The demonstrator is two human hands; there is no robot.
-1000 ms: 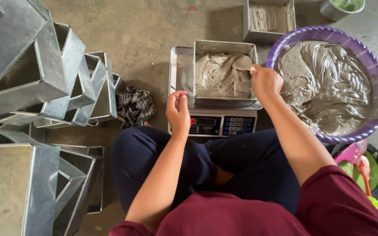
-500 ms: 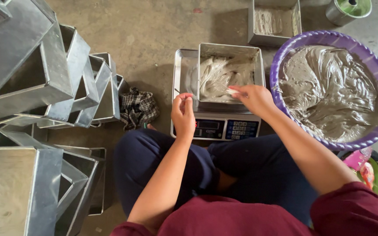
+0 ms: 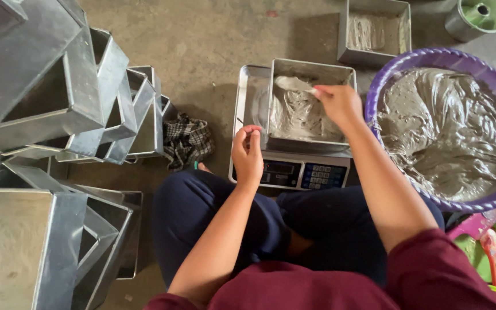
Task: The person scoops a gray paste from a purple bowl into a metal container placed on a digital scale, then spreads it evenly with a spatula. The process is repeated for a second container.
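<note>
1. The right hand point(image 3: 340, 103) is hovering over the metal pan point(image 3: 308, 106), fingers pinched narrow on a pale scraper point(image 3: 294, 84) smeared with grey batter point(image 3: 294, 115).
2. The pan is sitting on the digital scale point(image 3: 294, 169), which is resting on the concrete floor point(image 3: 213, 40) just in front of the person's crossed legs.
3. The left hand point(image 3: 248, 152) is hanging at the pan's near left corner, fingers curled close together; whether it is holding anything I cannot tell.
4. A purple basin point(image 3: 431, 57) full of the same grey batter is standing just right of the scale, beside the right forearm.
5. A second filled pan point(image 3: 374, 31) is lying farther back.
6. Empty metal pans point(image 3: 58, 97) are leaning in stacks on the left, with a checked cloth point(image 3: 188, 140) lying between them and the scale.
</note>
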